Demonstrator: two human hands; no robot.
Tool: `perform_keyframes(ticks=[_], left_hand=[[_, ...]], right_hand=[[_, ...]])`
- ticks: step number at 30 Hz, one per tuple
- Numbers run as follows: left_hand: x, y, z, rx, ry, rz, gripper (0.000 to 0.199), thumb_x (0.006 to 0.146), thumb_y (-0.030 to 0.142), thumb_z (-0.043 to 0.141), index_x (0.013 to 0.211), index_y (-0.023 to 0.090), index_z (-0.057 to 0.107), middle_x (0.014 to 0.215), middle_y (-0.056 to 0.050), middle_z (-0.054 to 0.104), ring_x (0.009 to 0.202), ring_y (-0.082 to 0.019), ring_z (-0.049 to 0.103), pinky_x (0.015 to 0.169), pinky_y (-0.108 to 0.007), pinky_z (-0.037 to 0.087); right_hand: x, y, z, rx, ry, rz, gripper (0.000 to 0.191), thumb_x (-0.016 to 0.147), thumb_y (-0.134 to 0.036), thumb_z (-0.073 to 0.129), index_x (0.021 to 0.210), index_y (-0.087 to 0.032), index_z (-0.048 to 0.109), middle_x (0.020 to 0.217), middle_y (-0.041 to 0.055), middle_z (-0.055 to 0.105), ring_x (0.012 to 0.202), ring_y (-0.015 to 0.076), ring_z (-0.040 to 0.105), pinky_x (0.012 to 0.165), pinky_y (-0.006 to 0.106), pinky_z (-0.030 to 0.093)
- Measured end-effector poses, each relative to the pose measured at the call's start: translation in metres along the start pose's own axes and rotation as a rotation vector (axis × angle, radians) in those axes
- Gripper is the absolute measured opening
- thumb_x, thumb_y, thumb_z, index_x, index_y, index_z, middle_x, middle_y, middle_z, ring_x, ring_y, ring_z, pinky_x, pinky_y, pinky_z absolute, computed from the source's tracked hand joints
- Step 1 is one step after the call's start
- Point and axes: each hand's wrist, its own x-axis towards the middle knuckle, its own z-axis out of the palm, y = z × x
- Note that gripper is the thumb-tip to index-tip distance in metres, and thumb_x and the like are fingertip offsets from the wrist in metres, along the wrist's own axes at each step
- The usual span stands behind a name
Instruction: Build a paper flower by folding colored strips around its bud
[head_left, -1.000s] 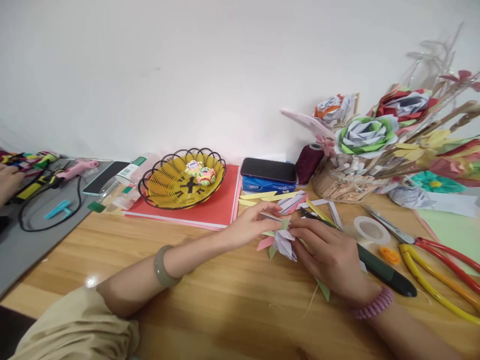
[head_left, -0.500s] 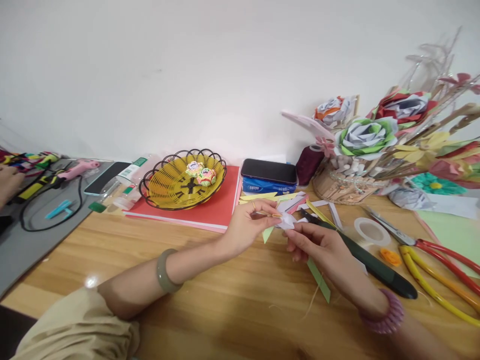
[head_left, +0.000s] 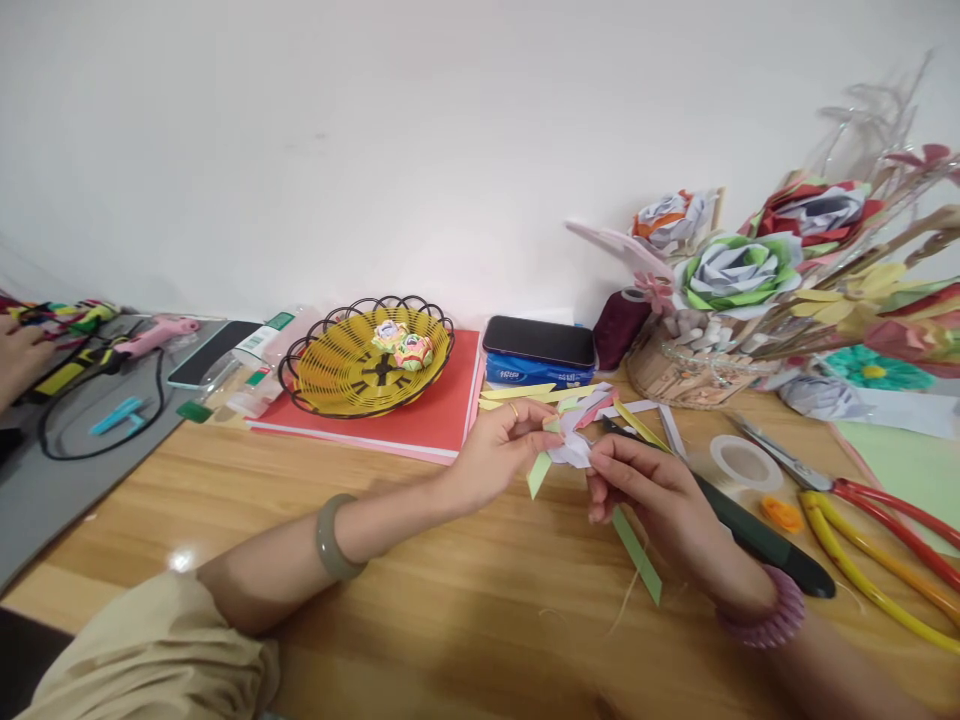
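Between my two hands is a small folded white paper piece (head_left: 571, 450). My left hand (head_left: 514, 445) pinches its left side, along with a light green paper strip (head_left: 538, 474) that hangs below the fingers. At the right edge of the white piece, my right hand (head_left: 637, 480) has thumb and forefinger closed on it, with the other fingers curled beneath. Another green paper strip (head_left: 637, 555) lies on the table under my right hand. White, pink and yellow paper strips (head_left: 517, 395) are scattered just behind my hands.
A yellow basket (head_left: 322, 395) with paper balls rests on red paper (head_left: 405, 435). A phone (head_left: 540, 342) lies on a blue tissue pack (head_left: 517, 372). To the right are a dark green knife (head_left: 780, 550), tape (head_left: 745, 463), scissors (head_left: 862, 490) and paper flowers (head_left: 739, 275). Another person's hand (head_left: 22, 360) shows far left.
The white paper piece now shows wider and more open between my fingers. My right hand has shifted slightly to the right, and the green strip hangs a little lower.
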Motion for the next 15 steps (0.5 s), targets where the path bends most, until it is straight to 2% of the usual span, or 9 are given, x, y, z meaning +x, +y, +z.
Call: perform_keyframes(ticks=[7,15], left_hand=[[-0.0018,-0.0006,0.002,-0.093,0.027,-0.045,0.029,0.056,0.031,0.075,0.067,0.012,0.057,0.074,0.0,0.058,0.064,-0.008,0.052,0.063,-0.022,0.042],[-0.0002,-0.0007,0.0006,-0.107,0.007,-0.064,0.028,0.057,0.031,0.074,0.068,0.012,0.056,0.074,0.0,0.06,0.063,-0.008,0.054,0.068,-0.026,0.044]], right_hand=[[-0.0013,0.0023,-0.0001,-0.01,0.016,-0.055,0.023,0.083,-0.034,0.055,0.065,-0.018,0.054,0.055,-0.0032,0.056,0.055,0.0123,0.057,0.057,0.025,0.043],[-0.0045,0.0015,0.0003,-0.241,0.064,-0.15,0.027,0.086,-0.035,0.049,0.066,-0.018,0.053,0.059,0.0002,0.059,0.058,0.0141,0.056,0.059,0.027,0.043]])
